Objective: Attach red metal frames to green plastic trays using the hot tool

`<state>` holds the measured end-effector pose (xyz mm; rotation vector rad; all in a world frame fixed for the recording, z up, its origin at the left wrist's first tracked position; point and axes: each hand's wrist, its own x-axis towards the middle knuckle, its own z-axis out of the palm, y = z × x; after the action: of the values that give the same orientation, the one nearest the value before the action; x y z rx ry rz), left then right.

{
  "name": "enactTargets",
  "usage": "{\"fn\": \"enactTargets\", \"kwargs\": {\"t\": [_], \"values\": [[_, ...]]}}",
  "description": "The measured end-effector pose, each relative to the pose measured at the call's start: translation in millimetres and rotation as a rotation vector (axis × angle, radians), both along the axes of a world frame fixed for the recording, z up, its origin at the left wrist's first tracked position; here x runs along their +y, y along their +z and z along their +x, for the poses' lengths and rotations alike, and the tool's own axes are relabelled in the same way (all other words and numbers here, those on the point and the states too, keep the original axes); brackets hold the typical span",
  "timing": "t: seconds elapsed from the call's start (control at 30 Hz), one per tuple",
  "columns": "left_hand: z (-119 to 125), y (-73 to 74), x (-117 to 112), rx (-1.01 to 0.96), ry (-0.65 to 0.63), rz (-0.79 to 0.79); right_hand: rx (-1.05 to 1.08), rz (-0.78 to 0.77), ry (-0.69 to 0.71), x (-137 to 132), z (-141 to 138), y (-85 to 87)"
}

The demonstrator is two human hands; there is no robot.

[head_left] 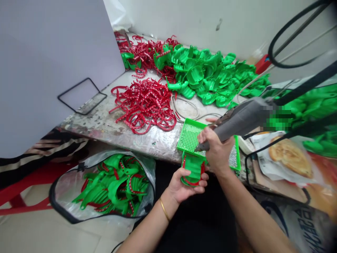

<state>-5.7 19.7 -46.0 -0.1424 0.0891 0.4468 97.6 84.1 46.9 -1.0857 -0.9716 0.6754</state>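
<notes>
Over a stained bench (pixel 89 131) by a wall (pixel 184 21), left fingers (pixel 196 188) curl round a dental tray (pixel 193 168), right ones (pixel 207 135) a rotary tool (pixel 237 119).

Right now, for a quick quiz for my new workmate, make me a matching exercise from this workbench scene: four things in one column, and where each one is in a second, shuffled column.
Things:
1. Grey handheld tool
2. Green perforated tray
3. Tangle of red perforated strips
4. Silver plastic bag of green and red pieces

Places:
A. On the floor below the bench
B. Gripped in the right hand
C. On the stained bench top, beside a heap of green pieces
D. At the bench's front edge, under the right hand

Pairs: 1-B, 2-D, 3-C, 4-A
</notes>
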Motion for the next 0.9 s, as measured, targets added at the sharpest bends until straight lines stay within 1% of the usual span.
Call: {"fn": "enactTargets", "kwargs": {"t": [0.07,0.13,0.2,0.3,0.4,0.47,0.73,0.9], "values": [[1,0.4,1,-0.02,-0.013,-0.006,-0.058,0.063,-0.066,21,21,3.9],[1,-0.5,1,-0.019,-0.011,-0.009,-0.099,0.096,-0.115,43,41,2.4],[1,-1.9,0,-0.013,-0.003,-0.004,-0.124,0.09,-0.144,62,56,-4.8],[2,-3.5,0,-0.011,0.008,0.008,-0.155,0.03,-0.179,80,67,-20.7],[1,-3.7,1,-0.014,0.002,0.009,-0.174,-0.019,-0.202,86,68,-33.2],[1,-3.5,1,-0.013,0.001,0.012,-0.182,-0.034,-0.204,88,66,-37.4],[1,-4.7,1,0.002,0.002,0.022,-0.199,-0.042,-0.247,93,65,-42.7],[1,-6.3,2,-0.002,-0.009,0.019,-0.188,-0.031,-0.243,93,64,-43.7]]}}
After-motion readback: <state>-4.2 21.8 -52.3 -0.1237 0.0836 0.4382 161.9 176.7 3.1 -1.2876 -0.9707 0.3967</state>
